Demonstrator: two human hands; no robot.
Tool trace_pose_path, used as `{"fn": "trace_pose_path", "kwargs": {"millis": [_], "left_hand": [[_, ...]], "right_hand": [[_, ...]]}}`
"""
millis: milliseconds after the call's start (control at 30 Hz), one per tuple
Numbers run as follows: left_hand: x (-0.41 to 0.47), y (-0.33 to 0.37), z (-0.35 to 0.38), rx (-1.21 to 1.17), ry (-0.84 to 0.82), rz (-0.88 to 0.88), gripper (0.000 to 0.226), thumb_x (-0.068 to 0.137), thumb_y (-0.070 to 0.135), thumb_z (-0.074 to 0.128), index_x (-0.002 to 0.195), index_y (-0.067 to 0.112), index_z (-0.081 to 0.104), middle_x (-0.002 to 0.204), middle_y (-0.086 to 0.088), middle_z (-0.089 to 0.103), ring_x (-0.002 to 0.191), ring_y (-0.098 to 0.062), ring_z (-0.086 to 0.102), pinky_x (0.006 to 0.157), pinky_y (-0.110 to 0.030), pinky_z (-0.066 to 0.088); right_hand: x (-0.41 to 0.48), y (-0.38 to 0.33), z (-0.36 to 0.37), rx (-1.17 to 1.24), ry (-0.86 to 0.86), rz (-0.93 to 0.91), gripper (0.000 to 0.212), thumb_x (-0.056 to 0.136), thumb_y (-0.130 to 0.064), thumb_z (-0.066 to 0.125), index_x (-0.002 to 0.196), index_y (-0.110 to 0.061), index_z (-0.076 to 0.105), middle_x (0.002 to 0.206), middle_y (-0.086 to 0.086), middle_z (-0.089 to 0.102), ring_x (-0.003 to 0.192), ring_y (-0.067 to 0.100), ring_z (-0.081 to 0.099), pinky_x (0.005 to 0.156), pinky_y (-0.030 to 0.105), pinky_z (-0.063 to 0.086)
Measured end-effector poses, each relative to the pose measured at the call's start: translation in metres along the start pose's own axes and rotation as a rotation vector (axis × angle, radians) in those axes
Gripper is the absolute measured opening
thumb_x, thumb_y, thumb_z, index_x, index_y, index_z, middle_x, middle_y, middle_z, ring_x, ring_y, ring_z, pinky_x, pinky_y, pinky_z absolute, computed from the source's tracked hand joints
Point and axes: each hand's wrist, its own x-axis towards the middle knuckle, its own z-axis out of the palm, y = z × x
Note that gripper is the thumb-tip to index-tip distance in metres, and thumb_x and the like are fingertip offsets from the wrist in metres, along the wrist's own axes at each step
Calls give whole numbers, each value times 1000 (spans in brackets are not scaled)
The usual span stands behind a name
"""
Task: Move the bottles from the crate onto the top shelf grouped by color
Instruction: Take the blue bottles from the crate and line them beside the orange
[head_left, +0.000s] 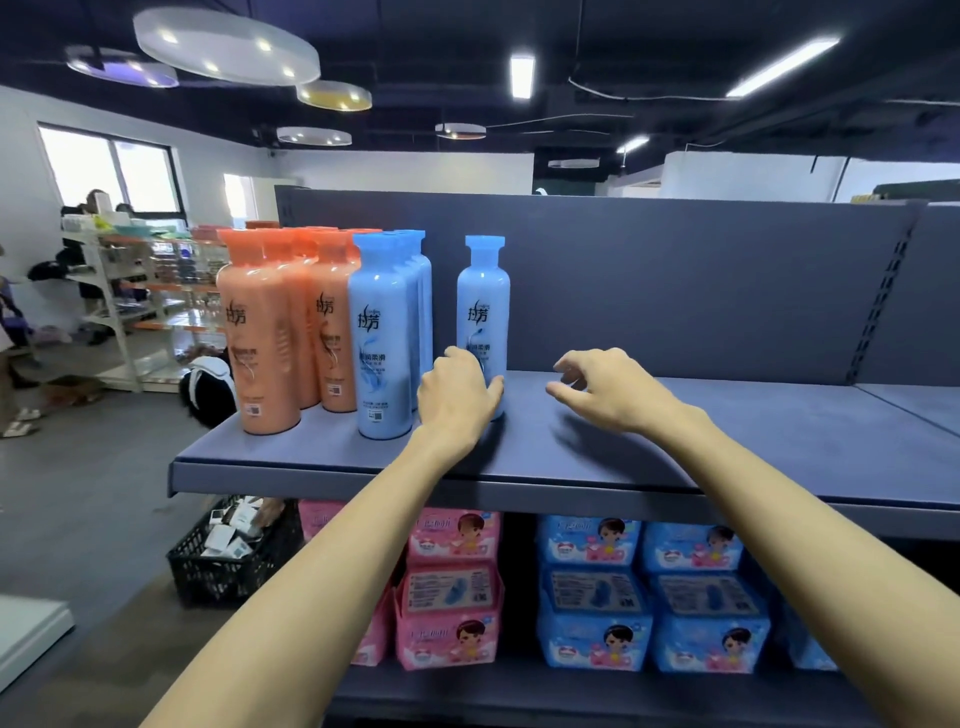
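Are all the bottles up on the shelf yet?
Orange bottles and a row of blue bottles already stand grouped on the top shelf. The left hand grips a lone blue bottle, apart from that row; the right hand holds nothing. The crate below holds white items, too unclear to name.

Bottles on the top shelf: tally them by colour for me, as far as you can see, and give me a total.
Orange bottles: at least 4; the rear ones overlap.
Blue bottles: at least 3; the back of the row is hidden.
Total: at least 7.
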Motion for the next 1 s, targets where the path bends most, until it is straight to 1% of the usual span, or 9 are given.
{"fn": "trace_pose_path", "kwargs": {"millis": [167,400,533,633,767,900,1000], "left_hand": [[15,-2,9,-12,-17,-20,44,96,37,56,112,-3,45,112,-20,59,104,-40,60,69,-36,41],[42,-5,23,-3,-28,-58,44,97,33,56,116,-5,44,116,-21,59,107,-40,61,75,-38,47],[61,-6,36,25,-37,-103,48,98,33,56,120,-7,42,118,-22,59,108,-38,62,77,-37,50],[74,-7,45,30,-51,-146,50,97,29,57,123,-9,40,119,-22,58,108,-36,63,78,-37,50],[86,-9,54,95,-48,-163,44,96,18,59,123,-11,39,117,-21,58,105,-35,64,75,-36,52],[96,-10,60,126,-38,-178,41,95,17,60,120,-10,41,115,-20,60,105,-33,65,74,-35,52],[103,-11,63,131,-39,-182,39,96,15,58,120,-11,42,115,-20,61,105,-33,65,72,-35,51]], "right_hand": [[17,-4,6,-19,-31,11,41,93,-50,55,122,-23,62,115,-3,69,102,19,64,91,37,53],[39,-9,9,-50,-45,20,35,93,-45,54,120,-22,62,115,0,69,101,22,64,89,38,54],[52,-7,17,-73,-40,39,35,91,-44,54,118,-23,61,115,2,66,99,24,62,84,35,53],[60,-8,25,-79,-6,69,36,90,-44,55,119,-22,60,114,3,66,99,25,62,83,35,53],[66,-10,43,-15,74,82,36,92,-39,54,121,-20,62,115,-1,69,102,25,63,84,36,53],[68,-6,59,59,130,83,31,91,-36,57,116,-19,64,111,-4,72,101,23,66,85,36,53],[72,0,59,113,182,88,26,92,-33,56,113,-20,65,104,-5,72,97,23,66,85,37,53]]}}
